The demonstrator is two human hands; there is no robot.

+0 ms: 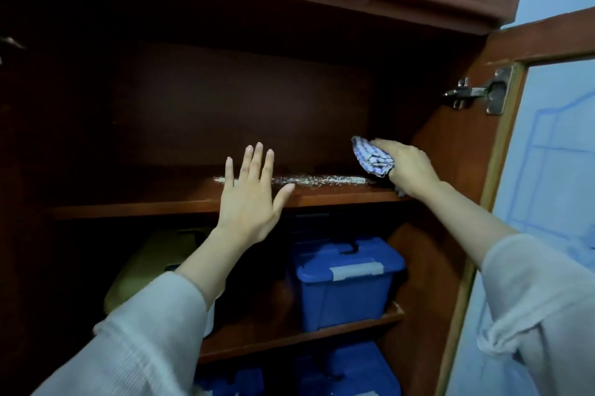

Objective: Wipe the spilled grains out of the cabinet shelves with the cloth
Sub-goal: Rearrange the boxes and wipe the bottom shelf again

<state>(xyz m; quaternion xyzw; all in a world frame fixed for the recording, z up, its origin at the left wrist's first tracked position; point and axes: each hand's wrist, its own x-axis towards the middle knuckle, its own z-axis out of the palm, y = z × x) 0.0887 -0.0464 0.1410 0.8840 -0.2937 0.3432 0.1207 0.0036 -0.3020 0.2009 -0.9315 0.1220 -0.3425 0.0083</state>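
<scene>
Step in hand: wiping the top shelf. Right hand grip closed around the bunched checked cloth, at the right end of the grain line, cloth just above the shelf. Grains lie in a thin band running left to behind the left hand, which is open, fingers spread, holding nothing, at the shelf's front edge. Next, I'd judge: press cloth down, sweep leftward toward the open palm, catch at the edge.

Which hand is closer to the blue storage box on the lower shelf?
Left. The open left hand is raised at the upper shelf's edge, above and left of the blue box. The right hand, holding the cloth, is higher, farther right.
</scene>
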